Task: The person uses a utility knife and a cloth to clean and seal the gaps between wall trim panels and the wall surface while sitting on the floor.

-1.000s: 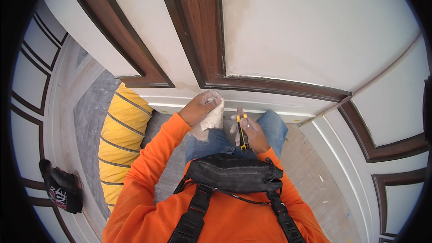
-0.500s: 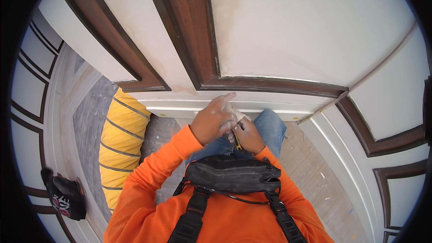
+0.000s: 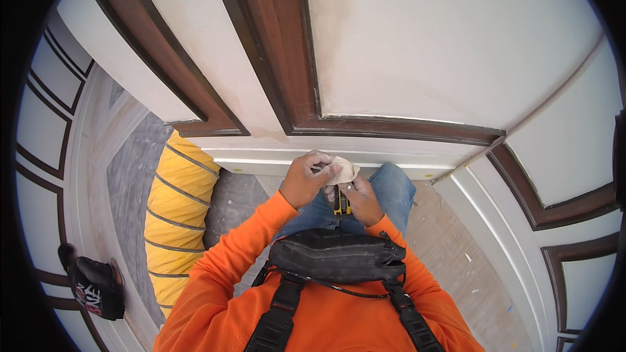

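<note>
My left hand (image 3: 304,181), dusty with pale powder, is closed on a crumpled off-white cloth or paper (image 3: 344,168), held in front of my knees. Just to its right my right hand (image 3: 366,199) grips a yellow-and-black hand tool (image 3: 342,203), perhaps a utility knife. Its upper end is hidden by the cloth and my fingers. Both hands meet below the bottom rail of a white wall panel (image 3: 417,52) framed with brown wood moulding (image 3: 284,39).
A yellow ribbed flexible duct (image 3: 177,215) lies on the floor at my left. A black bag or cap (image 3: 98,287) rests farther left. A curved panelled wall (image 3: 559,173) closes in on my right. A black pouch (image 3: 334,254) is strapped on my chest.
The cloth has moved rightward and up against the tool, and is more bunched. My left hand has moved right and down to meet my right hand, after rising across it half a second ago.
</note>
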